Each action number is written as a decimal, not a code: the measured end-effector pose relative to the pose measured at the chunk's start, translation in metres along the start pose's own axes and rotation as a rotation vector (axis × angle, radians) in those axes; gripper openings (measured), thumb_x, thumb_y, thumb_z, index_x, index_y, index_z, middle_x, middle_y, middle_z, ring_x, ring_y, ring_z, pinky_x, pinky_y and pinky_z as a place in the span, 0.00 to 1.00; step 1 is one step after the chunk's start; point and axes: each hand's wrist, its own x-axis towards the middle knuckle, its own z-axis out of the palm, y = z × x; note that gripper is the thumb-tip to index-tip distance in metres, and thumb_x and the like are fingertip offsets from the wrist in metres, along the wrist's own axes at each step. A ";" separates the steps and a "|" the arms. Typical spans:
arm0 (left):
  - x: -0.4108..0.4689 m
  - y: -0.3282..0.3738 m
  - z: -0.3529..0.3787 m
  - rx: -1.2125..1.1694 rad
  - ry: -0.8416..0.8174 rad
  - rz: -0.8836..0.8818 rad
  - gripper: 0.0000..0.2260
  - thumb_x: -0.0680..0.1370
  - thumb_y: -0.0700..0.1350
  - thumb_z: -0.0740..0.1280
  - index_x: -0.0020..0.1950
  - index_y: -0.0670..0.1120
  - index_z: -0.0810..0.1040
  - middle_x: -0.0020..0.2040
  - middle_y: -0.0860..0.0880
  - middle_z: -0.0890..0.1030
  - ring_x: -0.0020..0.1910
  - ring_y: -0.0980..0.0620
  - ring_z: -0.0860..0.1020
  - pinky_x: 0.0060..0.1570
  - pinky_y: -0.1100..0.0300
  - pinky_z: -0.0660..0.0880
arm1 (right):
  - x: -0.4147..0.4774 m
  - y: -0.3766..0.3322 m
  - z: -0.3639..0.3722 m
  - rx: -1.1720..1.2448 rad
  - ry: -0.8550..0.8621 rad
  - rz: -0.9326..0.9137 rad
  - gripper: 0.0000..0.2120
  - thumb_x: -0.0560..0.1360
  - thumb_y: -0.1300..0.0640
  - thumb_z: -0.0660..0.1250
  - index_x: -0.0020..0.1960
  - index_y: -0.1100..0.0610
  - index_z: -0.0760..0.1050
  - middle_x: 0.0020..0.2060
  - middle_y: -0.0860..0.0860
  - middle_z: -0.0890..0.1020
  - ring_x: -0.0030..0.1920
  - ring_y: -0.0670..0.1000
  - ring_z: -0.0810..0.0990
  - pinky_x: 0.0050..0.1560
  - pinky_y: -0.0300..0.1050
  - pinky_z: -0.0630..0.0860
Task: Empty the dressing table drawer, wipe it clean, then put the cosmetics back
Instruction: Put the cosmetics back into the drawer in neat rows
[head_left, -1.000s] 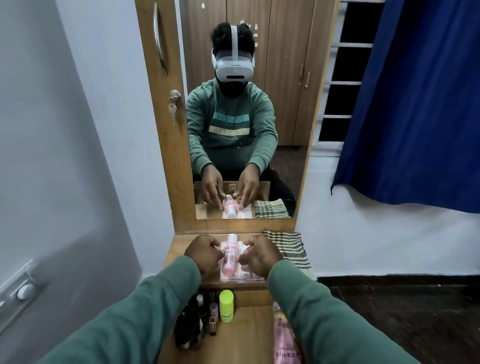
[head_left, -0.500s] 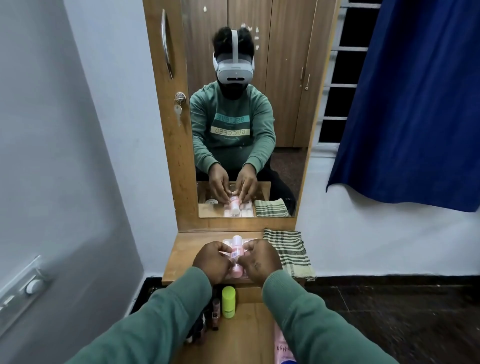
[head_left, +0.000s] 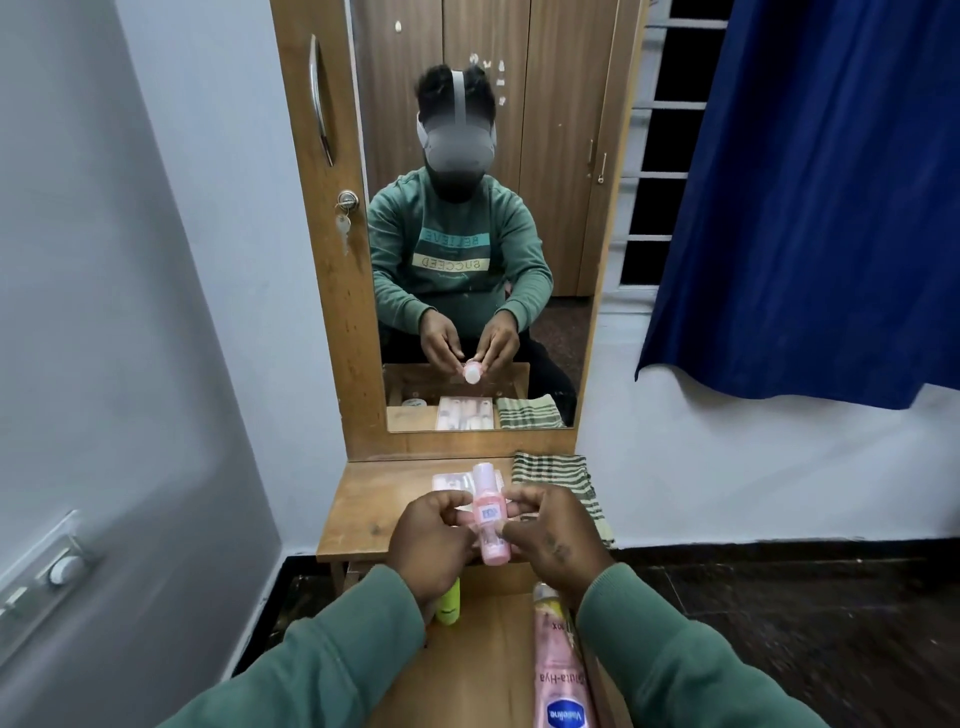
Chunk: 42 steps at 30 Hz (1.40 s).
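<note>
In open drawer (head_left: 483, 670), lotion bottle (head_left: 558, 670), yellow-green tube (head_left: 449, 603)

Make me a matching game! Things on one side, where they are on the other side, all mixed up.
Things:
1. small bottle
2. striped cloth
3. Vaseline bottle

Places:
A. lying in the drawer, right side
B. held between the left hand and the right hand
C. on the tabletop, right end

Pairs: 1-B, 2-C, 3-A
</note>
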 end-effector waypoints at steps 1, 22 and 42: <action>-0.009 -0.002 0.002 -0.021 -0.017 -0.006 0.13 0.77 0.30 0.69 0.55 0.46 0.82 0.43 0.46 0.87 0.44 0.46 0.87 0.46 0.49 0.85 | -0.008 0.003 -0.004 -0.001 -0.008 0.000 0.19 0.72 0.64 0.76 0.62 0.56 0.81 0.49 0.50 0.87 0.49 0.51 0.86 0.50 0.54 0.85; -0.028 -0.122 0.030 -0.038 -0.205 -0.246 0.16 0.72 0.23 0.66 0.51 0.38 0.86 0.48 0.38 0.87 0.47 0.42 0.84 0.52 0.47 0.83 | -0.049 0.096 0.014 -0.275 -0.120 0.166 0.16 0.73 0.69 0.71 0.59 0.58 0.81 0.44 0.48 0.86 0.39 0.42 0.85 0.40 0.38 0.83; 0.001 -0.150 0.035 0.128 -0.219 -0.285 0.14 0.75 0.30 0.66 0.53 0.44 0.86 0.49 0.46 0.88 0.54 0.43 0.85 0.54 0.48 0.81 | -0.018 0.122 0.055 -0.998 -0.190 -0.068 0.13 0.79 0.60 0.62 0.62 0.59 0.77 0.55 0.58 0.82 0.58 0.59 0.79 0.59 0.50 0.74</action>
